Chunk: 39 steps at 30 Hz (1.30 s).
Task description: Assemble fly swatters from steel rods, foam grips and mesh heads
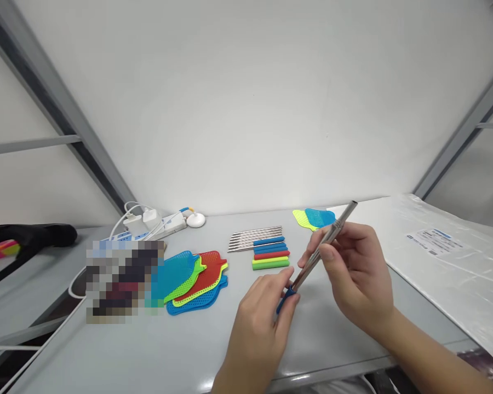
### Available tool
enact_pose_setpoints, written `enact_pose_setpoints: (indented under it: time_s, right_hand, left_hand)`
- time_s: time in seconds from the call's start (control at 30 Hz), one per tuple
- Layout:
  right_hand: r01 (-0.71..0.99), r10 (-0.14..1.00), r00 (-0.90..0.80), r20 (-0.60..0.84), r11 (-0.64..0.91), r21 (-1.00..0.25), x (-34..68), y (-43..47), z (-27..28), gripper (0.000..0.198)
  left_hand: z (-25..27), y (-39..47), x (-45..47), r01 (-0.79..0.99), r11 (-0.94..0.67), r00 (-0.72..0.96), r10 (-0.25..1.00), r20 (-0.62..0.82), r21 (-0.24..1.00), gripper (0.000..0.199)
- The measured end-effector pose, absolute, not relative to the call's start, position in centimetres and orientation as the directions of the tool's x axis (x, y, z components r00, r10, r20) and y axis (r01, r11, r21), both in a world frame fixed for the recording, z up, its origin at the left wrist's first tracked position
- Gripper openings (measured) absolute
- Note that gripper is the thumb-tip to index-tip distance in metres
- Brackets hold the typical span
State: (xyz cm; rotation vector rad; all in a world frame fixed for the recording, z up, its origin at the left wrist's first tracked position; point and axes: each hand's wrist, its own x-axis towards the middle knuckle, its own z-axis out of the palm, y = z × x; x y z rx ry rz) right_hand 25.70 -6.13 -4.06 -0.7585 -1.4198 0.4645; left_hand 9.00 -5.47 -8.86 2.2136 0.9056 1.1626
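Nr grey desk [148, 355] front edge, silver metal rod [332, 232] is pinched diag. by R hand [361, 276]; low end at blue plastic tube [286, 300], clamped by L hand [261, 317].

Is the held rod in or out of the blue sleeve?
In, it seems: the rod disappears into the blue sleeve; how deep, cannot tell.

Gap between paddles [205, 276] and tubes [271, 255]

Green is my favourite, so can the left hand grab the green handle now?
Probably not right now: the green handle is close and uncovered, but the left hand seems busy gripping a blue handle.
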Motion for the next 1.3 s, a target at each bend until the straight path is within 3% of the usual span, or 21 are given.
enact_pose_setpoints:
  time_s: [0.17,0.3,0.5,0.7,0.83,1.3]
  right_hand:
    - [0.241,0.819,-0.036,0.572,0.563,-0.791,25.0,-5.1,-3.5,0.011]
    - [0.277,0.831,-0.122,0.543,0.554,-0.785,24.4,-5.5,-3.3,0.019]
    - [-0.013,0.939,-0.115,0.325,0.326,-0.945,24.1,-6.1,-2.0,0.011]
    - [-0.22,0.974,-0.129,0.187,0.156,-0.963,22.7,-5.0,-1.4,0.02]
    - [-0.243,0.975,-0.138,0.175,0.138,-0.96,21.9,-4.3,-1.4,0.031]
    - [-0.21,0.967,-0.099,0.234,0.21,-0.955,21.8,-4.5,-2.8,0.036]
  left_hand:
    - [-8.8,-5.8,9.0,0.32,-0.627,0.372,0.772,0.515,0.71,0.037]
    - [-9.0,-5.8,8.9,0.352,-0.598,0.307,0.8,0.515,0.72,0.039]
    - [-8.7,-5.7,9.1,0.381,-0.556,0.349,0.826,0.442,0.738,0.026]
    - [-8.6,-5.5,9.4,0.571,-0.483,0.448,0.861,0.241,0.664,0.006]
    - [-8.7,-5.4,9.6,0.599,-0.425,0.469,0.873,0.133,0.679,0.007]
    - [-8.6,-5.2,9.7,0.577,-0.423,0.496,0.861,0.111,0.699,0.006]
